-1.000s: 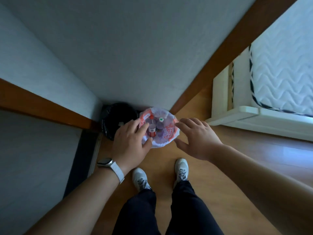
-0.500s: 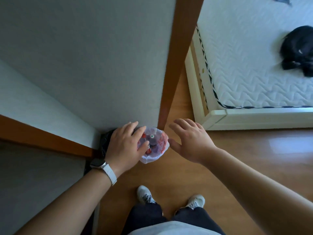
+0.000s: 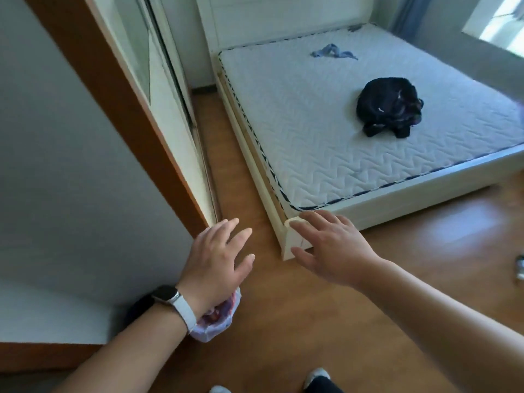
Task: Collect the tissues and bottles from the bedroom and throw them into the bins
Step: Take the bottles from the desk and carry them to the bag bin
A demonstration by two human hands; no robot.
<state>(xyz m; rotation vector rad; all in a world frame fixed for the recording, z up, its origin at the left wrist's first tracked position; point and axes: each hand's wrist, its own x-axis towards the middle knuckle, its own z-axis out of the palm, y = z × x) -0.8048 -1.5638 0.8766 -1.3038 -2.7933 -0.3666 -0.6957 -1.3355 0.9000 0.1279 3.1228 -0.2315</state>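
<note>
1. While the view had looked straight down into the bins a second ago, it had since lifted toward the bedroom. The black bin [image 3: 139, 304] now showed only as a dark patch at the foot of the wall [image 3: 71, 194], behind the watch [image 3: 167, 296], and its contents were out of sight.
2. Just right of it, the bag-lined bin [image 3: 218, 326] sat half hidden under the left wrist. Bottle tops had stood plainly in it a second ago; now only red and dark patches showed inside its white liner.
3. The left hand [image 3: 218, 265] had come away from that bin's mouth and hung over the floor [image 3: 283, 321], fingers spread apart and holding nothing.
4. The right hand [image 3: 331, 251] was likewise splayed and empty, held in front of the corner of the bed [image 3: 397, 199]. Whether it touched the corner could not be told.
5. With both hands free and the gaze raised, one drop looked finished, and the person was probably searching for more litter.
6. On the mattress [image 3: 312, 137] lay a blue cloth [image 3: 331, 52] and a black bundle [image 3: 388, 106]; no tissue or bottle could be made out there.
7. At the far right edge, a small object [image 3: 520, 268] lay on the floor. It may have been a bottle, but it was too cut off to tell.
</note>
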